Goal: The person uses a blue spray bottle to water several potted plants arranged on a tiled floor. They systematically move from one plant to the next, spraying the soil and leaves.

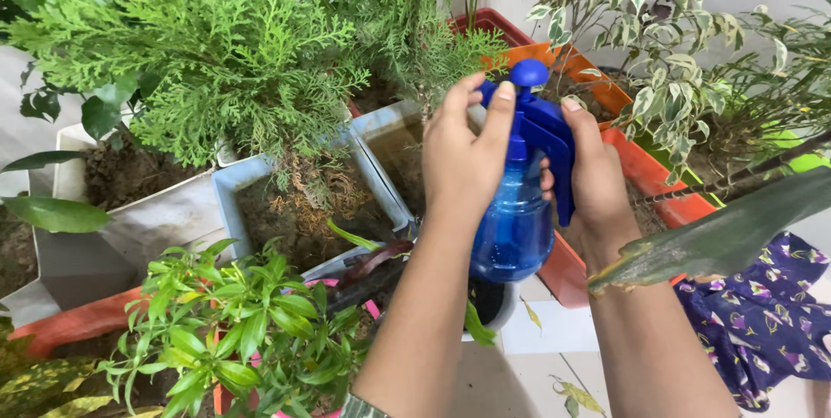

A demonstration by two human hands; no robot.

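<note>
Head view, looking down over a crowd of potted plants. Far left: a white planter (74,171) of dark soil, under a feathery green conifer (199,54). Just right of it, a grey square pot (232,177) with brown, dried foliage at the conifer's base. Low in front, a leafy green shrub (234,323) in a pink-rimmed pot.

At centre, left hand (463,158) wrapped around the upper part of a blue spray bottle (519,210), thumb raised against the pump head, fingers closed on it. Bottle held above the pots, between both hands, long axis close to upright and tipped slightly, round cap on top, translucent blue body below. Nozzle direction not clear enough to tell, hidden behind the left hand. Right hand (597,180) clasped on the bottle's far side, fingers curled around the dark blue trigger, index finger lying up along the handle.

Further right: a long orange trough planter (640,167) and a variegated cream-and-green plant (666,28). Purple patterned cloth (762,314) at the lower right. Underfoot, pale tiled floor (554,331) with a few fallen leaves.
</note>
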